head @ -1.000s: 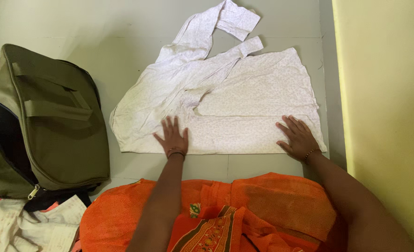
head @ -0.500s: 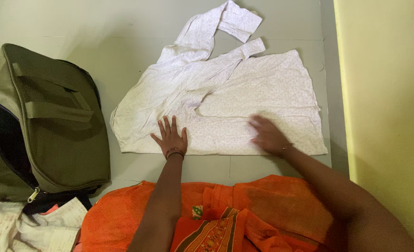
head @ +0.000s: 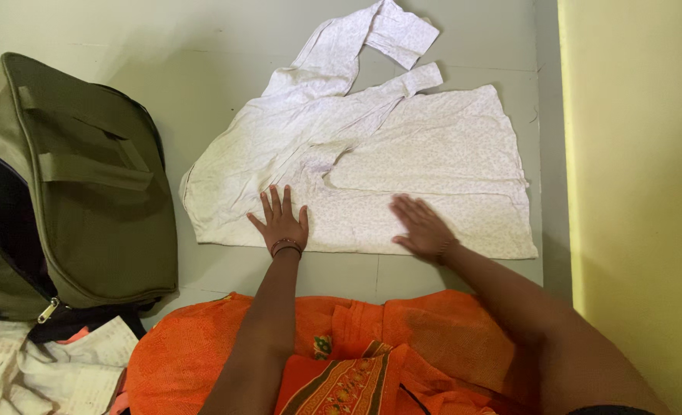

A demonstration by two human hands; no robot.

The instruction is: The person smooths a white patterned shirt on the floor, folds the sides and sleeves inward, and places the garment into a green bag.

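Observation:
A white patterned long-sleeved garment (head: 425, 146) lies spread flat on the pale tiled floor, its sleeves folded up toward the top. My left hand (head: 281, 219) rests palm down, fingers apart, on the garment's near left part. My right hand (head: 422, 227) lies flat on the near middle of the garment, fingers spread, holding nothing. Both wrists wear thin bangles.
An open olive green bag (head: 72, 184) with a zip sits at the left. Crumpled white printed cloth (head: 41, 369) lies below it. Orange fabric (head: 372, 353) covers my lap at the bottom. A yellow wall (head: 641, 192) bounds the right side.
My right hand slid left across the garment, from its near right corner to the near middle. My left hand stayed in place.

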